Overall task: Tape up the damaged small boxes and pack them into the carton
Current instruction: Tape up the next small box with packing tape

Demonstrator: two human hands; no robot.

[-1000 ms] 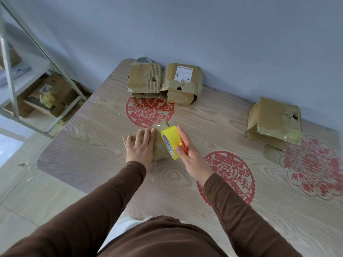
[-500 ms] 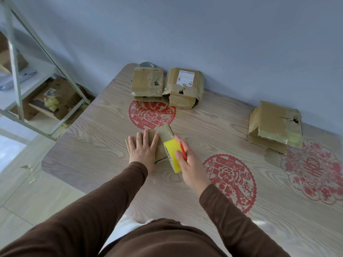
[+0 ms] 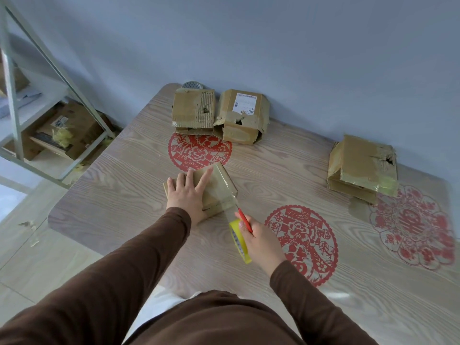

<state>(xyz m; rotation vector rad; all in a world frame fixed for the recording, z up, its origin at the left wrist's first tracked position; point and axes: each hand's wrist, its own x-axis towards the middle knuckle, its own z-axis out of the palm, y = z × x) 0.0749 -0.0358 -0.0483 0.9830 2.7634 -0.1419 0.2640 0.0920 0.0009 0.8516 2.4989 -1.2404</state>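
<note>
A small brown cardboard box (image 3: 219, 189) lies near the table's front left. My left hand (image 3: 188, 194) presses flat on its top, fingers spread. My right hand (image 3: 260, 241) grips a yellow tape dispenser (image 3: 239, 241) with a red blade, held toward me and to the right of the box. A clear strip of tape (image 3: 235, 199) stretches from the dispenser to the box's near right corner. Two torn boxes (image 3: 194, 110) (image 3: 245, 115) stand at the far edge by the wall. A third torn box (image 3: 363, 168) sits at the right.
The wooden table (image 3: 124, 195) carries red paper-cut decals (image 3: 199, 151) (image 3: 305, 244) (image 3: 413, 226). A metal shelf (image 3: 15, 100) with cartons (image 3: 67, 130) stands on the left, beyond the table's edge. A round grey object (image 3: 191, 85) peeks out behind the far boxes.
My right hand has pulled the dispenser down off the box and toward me, drawing tape over its right side. The left hand stays pressed on top.
</note>
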